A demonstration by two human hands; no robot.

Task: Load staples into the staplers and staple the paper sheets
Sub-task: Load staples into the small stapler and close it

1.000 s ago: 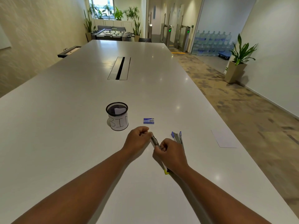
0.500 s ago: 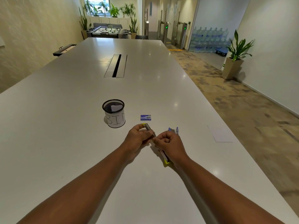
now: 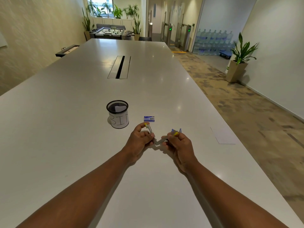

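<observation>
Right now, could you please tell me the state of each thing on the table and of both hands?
Yellow stapler: swung open in a V, held by both hands.
Left hand: grips one arm of the stapler.
Right hand: grips the other arm.
Staple box: closed, flat on the table.
Mesh bin: upright, paper inside.
Blue stapler: mostly hidden behind the right hand.
Paper sheet: flat, near the table's right edge.
</observation>
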